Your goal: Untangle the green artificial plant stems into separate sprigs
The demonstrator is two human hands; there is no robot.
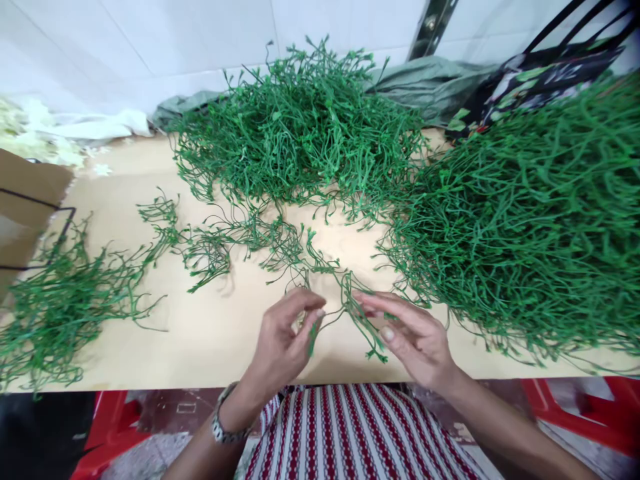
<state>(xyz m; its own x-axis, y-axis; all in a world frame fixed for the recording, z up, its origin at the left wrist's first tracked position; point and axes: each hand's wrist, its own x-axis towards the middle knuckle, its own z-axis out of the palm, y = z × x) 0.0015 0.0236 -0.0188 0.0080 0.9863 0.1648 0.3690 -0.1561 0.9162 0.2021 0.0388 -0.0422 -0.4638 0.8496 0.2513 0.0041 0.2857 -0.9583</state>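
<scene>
My left hand (290, 337) is above the front of the table, thumb and forefinger pinched on a thin green stem. Facing it, my right hand (417, 340) has its fingers curled loosely around part of a branching green plastic sprig (349, 293). The sprig's thin stems spread between both hands, with some ends hanging toward the table edge. Just beyond the fingertips, more tangled sprigs (285, 243) trail to the left across the wood. Fingers partly hide where each hand grips.
A large green pile (530, 227) fills the right side, another heap (300, 133) stands against the tiled wall. Loose sprigs (70, 303) lie at left beside a cardboard box (30, 200). Pale flowers (45, 133) lie behind it. Red stools (585, 407) stand below the table (200, 347).
</scene>
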